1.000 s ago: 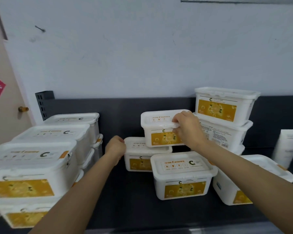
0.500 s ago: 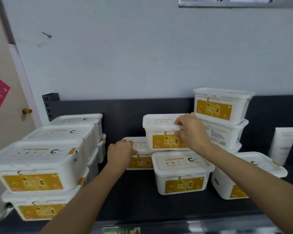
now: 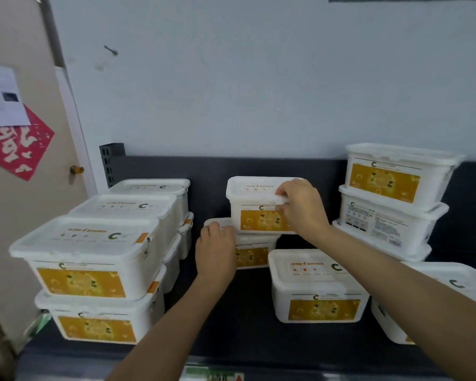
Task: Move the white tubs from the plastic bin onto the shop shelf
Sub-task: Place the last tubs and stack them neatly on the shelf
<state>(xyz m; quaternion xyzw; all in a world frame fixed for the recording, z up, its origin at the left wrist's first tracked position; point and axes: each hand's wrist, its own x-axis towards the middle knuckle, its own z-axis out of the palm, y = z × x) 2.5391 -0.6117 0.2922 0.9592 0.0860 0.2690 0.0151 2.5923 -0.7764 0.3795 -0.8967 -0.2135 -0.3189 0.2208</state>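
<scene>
On a matte dark shelf (image 3: 231,320), rectangular glossy white tubs (image 3: 94,259) sit stacked. The right hand (image 3: 300,207) pinches the lid rim of an upper tub (image 3: 254,204); the curled left hand (image 3: 216,248) touches the lower tub (image 3: 252,251).

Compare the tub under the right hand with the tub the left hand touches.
The upper tub, gripped at its lid edge by the right hand, sits on top; the lower tub, touched by the left hand, bears it. The upper tub's orange label shows mostly; the lower's is partly hidden. Both are white and lidded.
</scene>
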